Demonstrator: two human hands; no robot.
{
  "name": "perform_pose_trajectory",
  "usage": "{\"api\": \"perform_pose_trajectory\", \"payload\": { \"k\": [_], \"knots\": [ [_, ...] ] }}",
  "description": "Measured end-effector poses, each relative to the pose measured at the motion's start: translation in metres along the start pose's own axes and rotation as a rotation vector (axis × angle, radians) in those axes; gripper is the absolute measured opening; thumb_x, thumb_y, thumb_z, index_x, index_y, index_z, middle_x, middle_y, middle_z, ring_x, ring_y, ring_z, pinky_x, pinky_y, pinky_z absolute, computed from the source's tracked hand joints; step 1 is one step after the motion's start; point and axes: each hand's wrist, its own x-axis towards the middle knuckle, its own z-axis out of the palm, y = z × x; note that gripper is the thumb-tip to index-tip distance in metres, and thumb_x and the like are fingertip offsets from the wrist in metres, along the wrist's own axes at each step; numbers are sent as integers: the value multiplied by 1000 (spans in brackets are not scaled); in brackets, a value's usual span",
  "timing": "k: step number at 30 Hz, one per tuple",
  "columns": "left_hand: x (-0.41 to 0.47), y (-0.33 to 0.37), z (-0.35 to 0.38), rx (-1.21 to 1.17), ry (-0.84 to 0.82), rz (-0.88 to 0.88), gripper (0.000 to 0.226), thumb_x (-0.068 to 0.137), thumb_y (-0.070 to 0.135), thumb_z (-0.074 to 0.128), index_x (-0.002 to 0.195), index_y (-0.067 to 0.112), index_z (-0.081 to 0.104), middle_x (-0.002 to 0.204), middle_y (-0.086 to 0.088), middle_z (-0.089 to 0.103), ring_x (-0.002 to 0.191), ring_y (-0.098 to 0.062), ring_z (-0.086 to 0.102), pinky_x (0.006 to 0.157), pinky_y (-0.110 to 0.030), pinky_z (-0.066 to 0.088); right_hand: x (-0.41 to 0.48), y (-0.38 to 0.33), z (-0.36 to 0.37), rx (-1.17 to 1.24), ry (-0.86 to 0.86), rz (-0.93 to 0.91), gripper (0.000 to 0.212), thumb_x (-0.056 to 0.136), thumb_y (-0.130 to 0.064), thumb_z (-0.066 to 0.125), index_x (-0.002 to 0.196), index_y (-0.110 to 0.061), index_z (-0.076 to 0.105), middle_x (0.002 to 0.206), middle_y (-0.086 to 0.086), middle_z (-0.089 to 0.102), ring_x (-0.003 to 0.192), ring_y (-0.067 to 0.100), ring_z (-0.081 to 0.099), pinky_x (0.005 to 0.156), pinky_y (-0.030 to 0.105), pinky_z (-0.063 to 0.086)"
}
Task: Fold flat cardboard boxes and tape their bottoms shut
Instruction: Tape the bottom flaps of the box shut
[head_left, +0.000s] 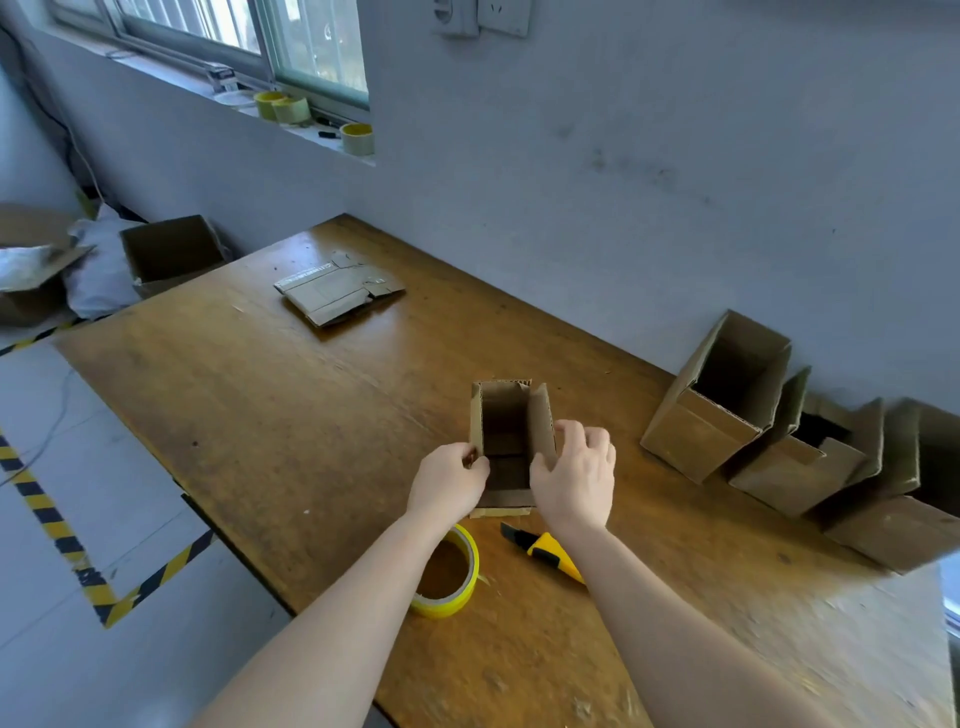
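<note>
A small cardboard box (506, 426) stands open on the wooden table (260, 415), its flaps upright. My left hand (449, 480) pinches the box's left wall near its near corner. My right hand (574, 475) grips the right flap with curled fingers. A yellow tape roll (467, 582) lies flat just behind my left wrist. A yellow utility knife (545, 553) lies beside it, partly under my right forearm. A stack of flat boxes (337, 293) rests at the table's far end.
Three folded boxes (717, 400) (810, 457) (904, 519) lie on their sides along the wall at right. An open carton (171, 252) sits on the floor past the table's far corner. Tape rolls (291, 109) stand on the window sill. Striped floor tape (52, 525) runs at left.
</note>
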Motion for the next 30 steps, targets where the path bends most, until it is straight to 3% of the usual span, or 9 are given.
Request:
{"api": "perform_pose_trajectory", "payload": {
  "k": [3,5,6,11,15,20,24,30],
  "knots": [
    [3,7,-3,62,66,54,31,97,30,50,120,15,65,112,0,67,92,-11,62,70,-10,40,3,6,-1,137,-95,130,35,93,-15,59,126,-15,48,119,7,59,92,14,55,71,24,50],
    [9,12,-4,87,62,100,28,97,27,50,109,13,70,96,-1,69,74,-9,59,55,-7,36,7,9,-2,191,-74,122,30,93,-13,58,122,-13,52,113,6,64,89,14,57,71,24,51],
    [14,15,-4,87,50,120,28,97,27,49,110,13,70,95,-2,69,74,-11,61,55,-10,38,10,10,-3,219,-52,125,28,93,-13,59,121,-13,55,112,6,65,90,14,58,72,25,52],
    [52,41,2,60,-66,207,30,99,26,48,120,14,65,110,-5,68,84,-14,63,67,-17,48,40,13,-13,269,41,145,32,92,-16,62,124,-13,61,113,2,67,99,14,61,80,23,49],
    [100,68,10,86,-181,293,35,99,29,48,129,14,59,125,-3,62,104,-16,60,70,-11,40,71,16,-12,286,142,222,34,92,-12,60,126,-14,61,116,2,67,105,17,62,88,29,52],
    [157,100,32,128,-353,406,42,99,31,48,138,15,50,139,-3,52,123,-20,52,86,-18,36,109,18,-9,245,372,348,27,92,-14,63,119,-13,67,110,2,70,102,17,64,83,22,45],
    [185,120,53,134,-455,466,42,99,30,47,139,15,48,141,-4,51,126,-21,49,99,-27,41,130,21,-11,163,447,425,28,94,-15,60,121,-12,66,113,4,70,105,20,63,88,28,48],
    [211,139,73,138,-469,526,39,100,27,45,136,15,51,134,-5,56,116,-17,55,83,-18,38,152,24,-12,35,388,457,34,98,-10,50,131,-12,58,123,8,65,114,24,60,95,36,49]
  ]
}}
